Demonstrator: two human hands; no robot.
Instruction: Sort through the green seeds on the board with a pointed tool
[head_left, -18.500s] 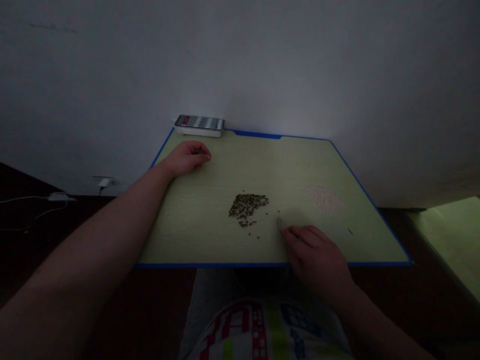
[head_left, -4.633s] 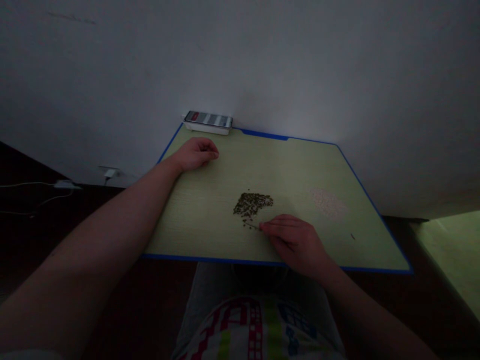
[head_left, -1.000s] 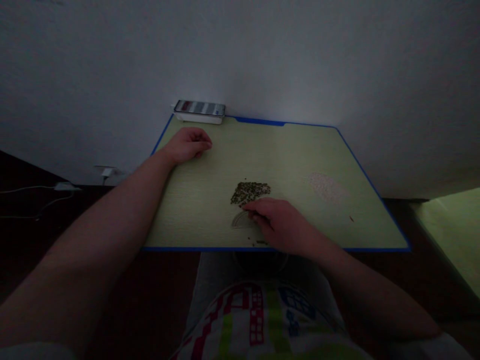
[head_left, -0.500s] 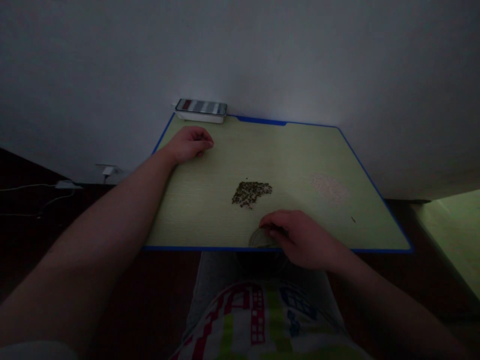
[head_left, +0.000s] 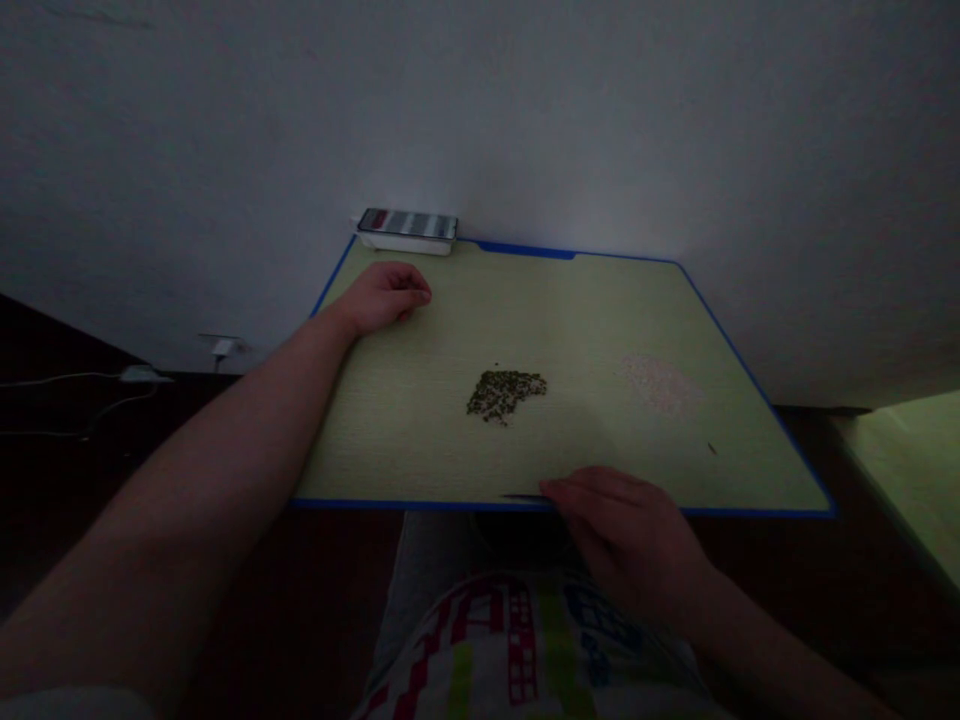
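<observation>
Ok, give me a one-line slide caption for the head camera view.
Right hand at the near edge of a blue-edged green board, left hand at the far side, dark seeds between.

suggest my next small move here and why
Probably move your right hand to the lone dark speck on the green tabletop: it lies apart from the pile of dark grains, and that hand is nearer to it than your left hand.

One left hand (head_left: 382,297), one right hand (head_left: 622,530), one table (head_left: 420,440), one phone (head_left: 407,223) on one white holder (head_left: 401,246), one dark heap of seeds (head_left: 504,395), too many for a count, one pale patch of grains (head_left: 658,383), one lone dark seed (head_left: 711,449), and one thin dark sliver (head_left: 526,497).
</observation>
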